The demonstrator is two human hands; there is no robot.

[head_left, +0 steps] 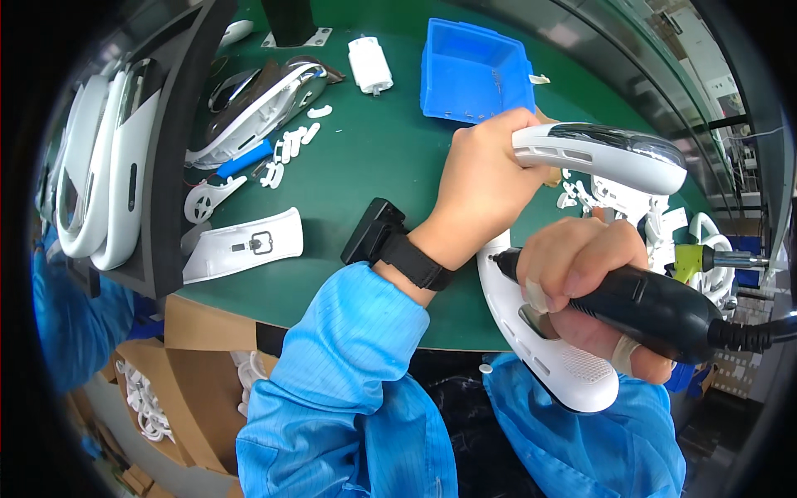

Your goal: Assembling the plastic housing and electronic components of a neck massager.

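Observation:
A white U-shaped neck fan (573, 361) with vent slots, a dotted grille and a glossy dark panel is held over the bench's front edge. My left hand (490, 174) is closed around its curved middle, and a black wristband sits on that wrist. In my right hand (581, 274) is a black corded electric screwdriver (660, 311), gripped across the fan's lower arm. The screwdriver's nose points left, beside the fan's inner edge. Whether its bit touches the fan I cannot tell.
On the green bench stand a blue bin (427, 70) and a white block (369, 65). Left lie an opened fan (278, 108), a white shell (278, 232) and small white parts (290, 145). A black rack (170, 166) holds fans. A cardboard box (195, 373) is below; a yellow-green tool (687, 264) lies right.

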